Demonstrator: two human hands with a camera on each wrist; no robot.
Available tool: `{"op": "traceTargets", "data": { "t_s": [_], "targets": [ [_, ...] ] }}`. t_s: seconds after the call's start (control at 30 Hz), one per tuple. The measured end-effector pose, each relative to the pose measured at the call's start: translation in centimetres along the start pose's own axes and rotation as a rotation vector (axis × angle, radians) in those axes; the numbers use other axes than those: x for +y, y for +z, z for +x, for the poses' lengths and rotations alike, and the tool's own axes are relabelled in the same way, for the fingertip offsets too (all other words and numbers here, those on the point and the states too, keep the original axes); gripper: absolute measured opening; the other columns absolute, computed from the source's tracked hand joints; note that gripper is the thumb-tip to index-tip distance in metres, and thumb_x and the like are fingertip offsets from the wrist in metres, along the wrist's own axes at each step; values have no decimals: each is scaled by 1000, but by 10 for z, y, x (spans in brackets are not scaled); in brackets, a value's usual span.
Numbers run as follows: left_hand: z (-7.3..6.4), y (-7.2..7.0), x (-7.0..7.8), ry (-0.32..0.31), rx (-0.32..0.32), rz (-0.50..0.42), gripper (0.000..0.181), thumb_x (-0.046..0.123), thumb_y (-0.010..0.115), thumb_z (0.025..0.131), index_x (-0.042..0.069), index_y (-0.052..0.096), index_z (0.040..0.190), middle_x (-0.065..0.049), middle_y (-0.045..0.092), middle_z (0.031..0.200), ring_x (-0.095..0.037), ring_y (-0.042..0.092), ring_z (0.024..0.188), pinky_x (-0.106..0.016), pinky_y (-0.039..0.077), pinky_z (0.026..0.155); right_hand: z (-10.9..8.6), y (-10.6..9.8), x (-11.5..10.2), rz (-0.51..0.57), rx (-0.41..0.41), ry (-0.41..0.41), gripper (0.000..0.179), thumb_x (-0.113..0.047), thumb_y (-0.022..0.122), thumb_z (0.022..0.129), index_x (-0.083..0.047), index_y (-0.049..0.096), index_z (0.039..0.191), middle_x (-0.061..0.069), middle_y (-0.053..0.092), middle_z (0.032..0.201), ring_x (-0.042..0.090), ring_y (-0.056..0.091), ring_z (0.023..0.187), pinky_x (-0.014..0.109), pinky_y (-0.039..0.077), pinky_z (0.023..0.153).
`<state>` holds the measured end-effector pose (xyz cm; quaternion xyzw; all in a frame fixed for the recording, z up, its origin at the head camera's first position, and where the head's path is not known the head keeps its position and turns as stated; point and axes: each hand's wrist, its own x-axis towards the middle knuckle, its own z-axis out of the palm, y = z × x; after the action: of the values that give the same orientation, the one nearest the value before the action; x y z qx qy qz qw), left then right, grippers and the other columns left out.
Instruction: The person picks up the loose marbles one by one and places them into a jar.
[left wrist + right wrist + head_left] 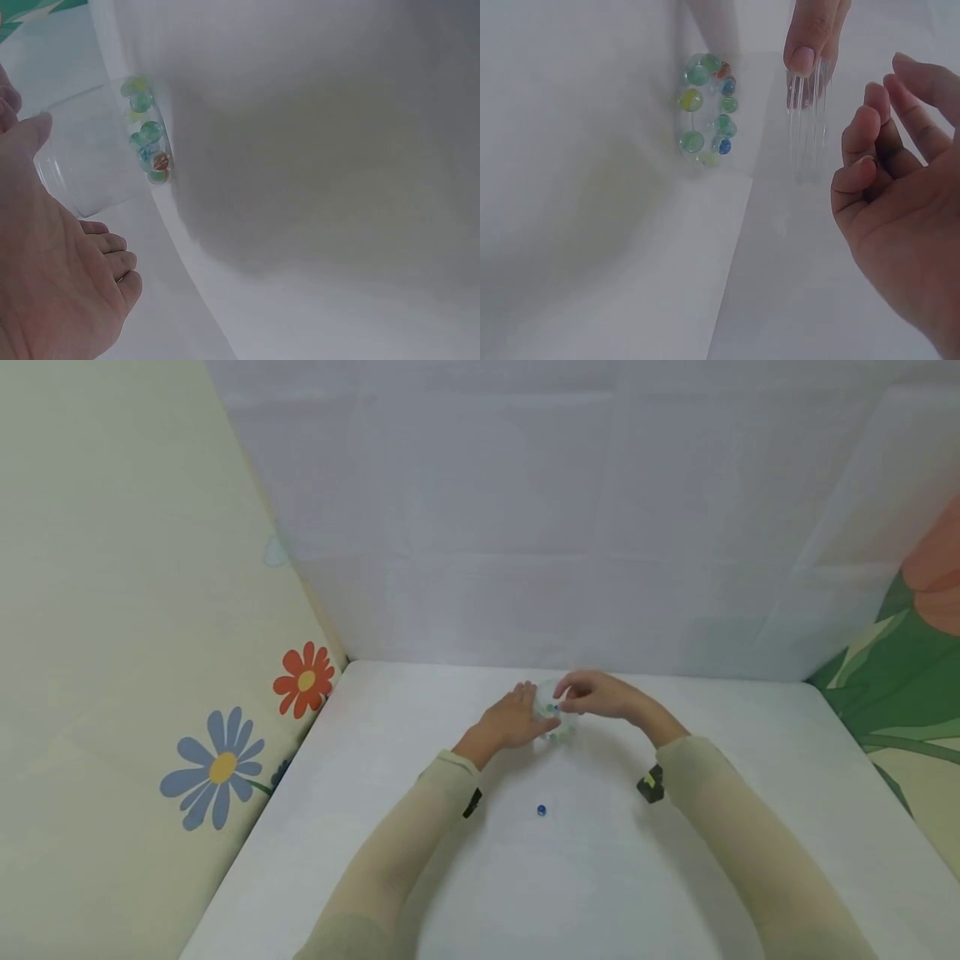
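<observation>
A clear plastic cup (94,150) stands upright with several glass marbles (694,140), green, yellow, blue and reddish, on its bottom. My left hand (513,718) holds the cup from its left side, the thumb at the rim and the fingers along the far side. Over the cup's right side hovers my right hand (600,695), its fingers loosely bent near the rim. Between the thumb and fingers of the right hand (907,172) no marble shows in the right wrist view. A single blue marble (542,810) lies on the table in front of the cup.
The white table (517,893) meets a pale cloth backdrop (510,527) close behind the cup. Flower-printed panels flank it, with daisies (222,767) on the left and green leaves (885,693) on the right. Both forearms wear light sleeves and dark wrist devices.
</observation>
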<state>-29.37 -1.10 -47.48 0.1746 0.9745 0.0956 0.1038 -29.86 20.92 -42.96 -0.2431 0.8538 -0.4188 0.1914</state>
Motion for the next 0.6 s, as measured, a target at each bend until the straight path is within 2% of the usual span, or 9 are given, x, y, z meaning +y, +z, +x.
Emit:
{"op": "traceTargets", "data": {
  "t_s": [0.17,0.27,0.47,0.6],
  "targets": [
    [0,0,-1,2,-5,2,98,75,34,97,6,9,163,-12,9,170,-26,10,157,-42,19,126,-3,2,3,29,-52,-33,33,-23,61,102,-6,60,130,21,66,106,44,59,106,59,48,96],
    [0,-1,-1,5,-10,-3,98,73,36,98,5,9,163,-13,9,170,-26,10,157,-42,19,126,-7,5,3,34,-73,-42,35,-24,63,101,-6,60,131,16,67,104,41,60,106,57,49,96],
    [0,0,-2,7,-13,4,98,74,34,98,5,9,163,-12,9,170,-26,9,157,-41,18,126,-15,13,2,30,-106,-30,34,-23,65,100,-14,62,132,7,68,106,26,62,103,47,52,96],
    [1,2,-2,3,-10,11,100,77,31,97,6,8,163,-11,9,170,-25,8,157,-39,15,127,-22,18,4,17,-103,-49,34,-21,65,100,-15,62,133,4,65,104,21,60,98,41,52,89]
  ]
}}
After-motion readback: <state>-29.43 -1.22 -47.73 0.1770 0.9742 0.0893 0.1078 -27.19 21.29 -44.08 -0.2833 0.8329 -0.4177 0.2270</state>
